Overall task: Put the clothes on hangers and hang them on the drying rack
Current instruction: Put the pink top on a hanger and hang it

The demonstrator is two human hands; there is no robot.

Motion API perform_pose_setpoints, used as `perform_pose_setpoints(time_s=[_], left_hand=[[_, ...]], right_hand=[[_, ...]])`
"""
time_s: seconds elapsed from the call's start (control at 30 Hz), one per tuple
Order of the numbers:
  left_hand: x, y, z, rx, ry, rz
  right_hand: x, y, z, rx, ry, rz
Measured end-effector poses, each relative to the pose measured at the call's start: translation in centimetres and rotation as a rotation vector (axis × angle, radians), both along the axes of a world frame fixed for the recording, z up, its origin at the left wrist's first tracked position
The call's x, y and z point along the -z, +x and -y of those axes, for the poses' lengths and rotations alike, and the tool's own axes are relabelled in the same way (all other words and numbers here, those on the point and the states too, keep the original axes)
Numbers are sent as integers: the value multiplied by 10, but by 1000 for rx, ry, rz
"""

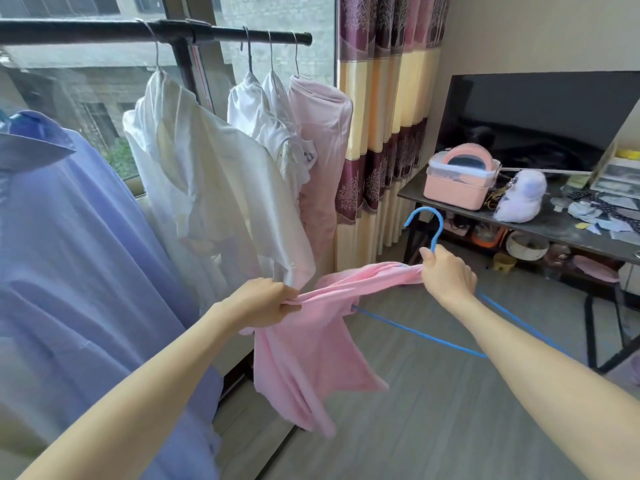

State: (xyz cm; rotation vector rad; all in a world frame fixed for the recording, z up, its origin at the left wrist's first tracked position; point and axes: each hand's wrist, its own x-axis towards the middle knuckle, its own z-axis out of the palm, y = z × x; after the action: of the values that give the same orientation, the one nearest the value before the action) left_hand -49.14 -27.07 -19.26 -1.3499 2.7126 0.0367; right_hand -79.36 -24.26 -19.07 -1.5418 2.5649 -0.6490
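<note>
A pink shirt (pixel 298 358) hangs stretched between my two hands at mid-frame. My left hand (pixel 263 301) grips a bunched edge of the shirt. My right hand (pixel 446 271) holds the neck of a blue hanger (pixel 427 223) together with the shirt's other end. The hanger's hook points up and its blue bar runs below my right forearm, one arm tucked inside the fabric. The black drying rack bar (pixel 156 29) runs across the top left.
On the rack hang a lavender shirt (pixel 79 254), white garments (pixel 207 188) and a pale pink one (pixel 322 140). A patterned curtain (pixel 384 116) is behind. A dark table (pixel 554 223) at right carries a pink box (pixel 460 181) and a white plush toy (pixel 523 195). The grey floor lies below.
</note>
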Motion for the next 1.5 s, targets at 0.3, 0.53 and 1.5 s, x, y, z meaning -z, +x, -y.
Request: perform_pose_setpoints(time_s=[0.3, 0.53, 1.5], left_hand=[[1, -15, -21, 39, 59, 117], [32, -32, -33, -56, 176, 94], [62, -3, -15, -409, -118, -27]], right_hand=[[10, 4, 6, 3, -154, 126], [32, 0, -6, 60, -177, 337], [51, 28, -17, -330, 4, -120]])
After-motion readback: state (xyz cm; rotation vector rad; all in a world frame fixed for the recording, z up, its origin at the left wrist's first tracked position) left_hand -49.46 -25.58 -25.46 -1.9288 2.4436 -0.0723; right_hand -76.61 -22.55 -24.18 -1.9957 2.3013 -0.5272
